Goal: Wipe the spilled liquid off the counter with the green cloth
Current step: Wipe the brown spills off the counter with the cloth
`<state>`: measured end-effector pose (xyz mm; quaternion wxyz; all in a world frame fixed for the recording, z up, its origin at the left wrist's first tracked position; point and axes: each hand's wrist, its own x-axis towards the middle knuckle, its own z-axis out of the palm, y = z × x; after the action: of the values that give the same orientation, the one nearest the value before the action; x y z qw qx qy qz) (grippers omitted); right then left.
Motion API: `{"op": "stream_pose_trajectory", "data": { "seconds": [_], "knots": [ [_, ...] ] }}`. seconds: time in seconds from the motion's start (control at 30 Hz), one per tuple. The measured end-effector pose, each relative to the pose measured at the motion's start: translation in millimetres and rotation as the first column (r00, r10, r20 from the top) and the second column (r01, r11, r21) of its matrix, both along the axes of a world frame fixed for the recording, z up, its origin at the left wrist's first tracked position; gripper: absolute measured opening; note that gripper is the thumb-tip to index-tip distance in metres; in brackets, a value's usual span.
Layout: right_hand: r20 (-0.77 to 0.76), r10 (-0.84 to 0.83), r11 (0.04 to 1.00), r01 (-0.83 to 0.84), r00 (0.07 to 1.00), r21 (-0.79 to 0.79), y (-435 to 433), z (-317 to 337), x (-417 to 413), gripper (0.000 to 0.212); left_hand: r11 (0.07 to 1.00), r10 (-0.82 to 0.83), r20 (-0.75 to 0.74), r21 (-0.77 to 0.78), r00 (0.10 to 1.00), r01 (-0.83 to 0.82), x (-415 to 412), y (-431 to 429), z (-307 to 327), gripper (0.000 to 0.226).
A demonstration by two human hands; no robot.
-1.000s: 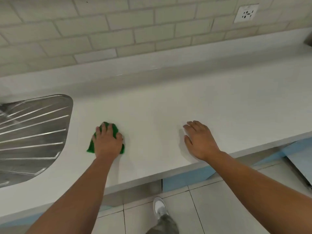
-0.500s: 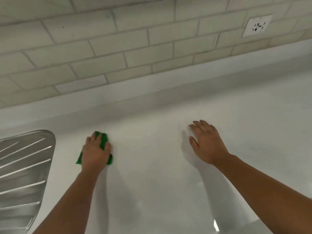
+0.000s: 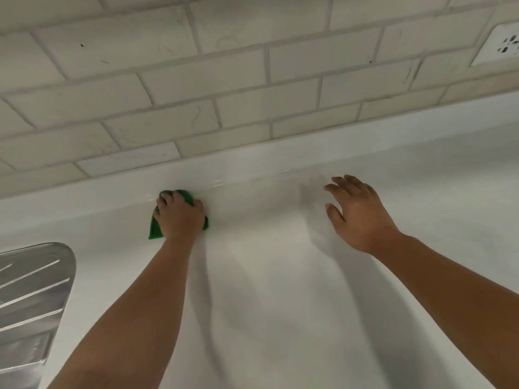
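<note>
Closest in, two bare forearms [image 3: 134,318] reaching up from the bottom edge over a white counter [image 3: 280,318]. At the lower left, set into that counter, the rounded corner of a ridged steel drainboard [image 3: 31,299], well apart from both hands. Farther on, the left hand [image 3: 179,217], palm down, fingers curled over the green cloth [image 3: 155,231] and pressing it onto the counter. Cloth bunched under the palm — one green corner poking out beside the wrist on the left, a sliver at the right, a fold showing above the knuckles. Placed right where the flat surface meets the low white upstand [image 3: 280,155] at the back; touching it or just short of it, cannot tell which. Off to the right, well apart from the cloth, the right hand [image 3: 356,214], holding nothing, fingers straight and a little spread, thumb out to the left, palm facing down — resting on the counter or hovering just above it, not clear from the shadow beneath. A few small bright glints [image 3: 217,182] along the foot of the upstand between the two hands, too small to tell whether wet. Beyond, a wall of pale brick-pattern tiles [image 3: 196,88], and at the far upper right a white socket [image 3: 502,44], cut by the frame edge.
</note>
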<state>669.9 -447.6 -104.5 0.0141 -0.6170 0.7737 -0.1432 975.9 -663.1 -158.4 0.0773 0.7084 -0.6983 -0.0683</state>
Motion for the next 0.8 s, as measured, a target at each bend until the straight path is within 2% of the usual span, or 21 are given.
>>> {"op": "stream_pose_trajectory", "data": {
  "seconds": [0.17,0.3,0.53,0.57,0.63,0.7,0.8],
  "knots": [
    [0.006,0.035,0.999,-0.035,0.999,0.023,-10,-3,-9,0.067,0.979,-0.2,0.0,0.037,0.98,0.2,-96,32,3,0.072],
    [0.002,0.053,0.997,-0.053,0.999,0.054,-6,-2,-28,0.067,0.93,-0.362,-0.048,0.048,0.931,0.364,-168,55,8,0.069],
    [-0.001,0.057,0.994,-0.056,0.998,0.092,16,0,-65,0.07,0.705,-0.68,-0.24,0.044,0.693,0.708,-239,91,30,0.045],
    [0.008,0.055,0.994,-0.055,0.998,0.097,19,1,-70,0.07,0.692,-0.68,-0.314,0.022,0.662,0.721,-236,100,33,0.041],
    [0.025,0.062,0.993,-0.064,0.998,0.1,22,2,-75,0.069,0.734,-0.575,-0.515,0.02,0.636,0.679,-221,115,40,0.036],
    [0.046,0.078,0.992,-0.083,0.996,0.099,23,6,-74,0.062,0.829,-0.327,-0.738,0.077,0.591,0.555,-194,124,48,0.038],
    [0.096,0.121,0.989,-0.129,0.988,0.073,19,11,-64,0.054,0.914,-0.011,-0.913,0.157,0.408,0.375,-137,129,60,0.041]
  ]
}}
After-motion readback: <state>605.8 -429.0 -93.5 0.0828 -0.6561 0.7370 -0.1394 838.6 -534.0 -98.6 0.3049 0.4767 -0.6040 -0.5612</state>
